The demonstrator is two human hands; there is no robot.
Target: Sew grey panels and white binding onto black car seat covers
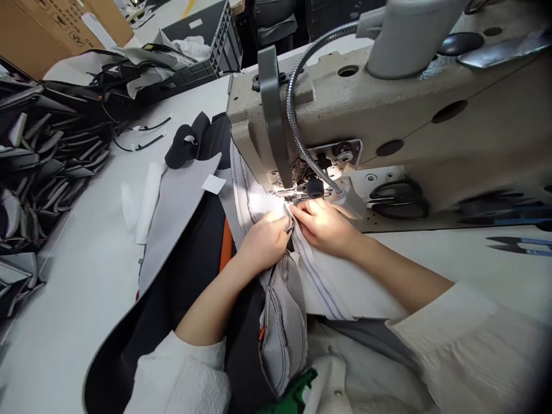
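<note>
Close to the needle area of a sewing machine [310, 109], both hands are at work under its bright lamp light. My left hand [265, 241] is closed, its curled fingers gripping the edge of grey mesh fabric [282, 322]. That fabric is part of a larger piece with black panels [190, 270] and an orange strip [226, 244]. With its fingertips just beside the presser foot [288, 194], my right hand [328, 227] pinches a pale tape [321, 282] with dark lengthwise lines. The tape hangs over the table's front edge. Fingertips and stitching point are partly lost in glare.
Black-handled scissors [399, 198] lie at the machine's base, blue-handled snips [521, 246] farther right. Stacked fabric pieces [47, 155] fill the left side. A grey crate [224, 46] and a cardboard box [64, 34] stand behind. Thin black cords [142, 144] lie on the white table.
</note>
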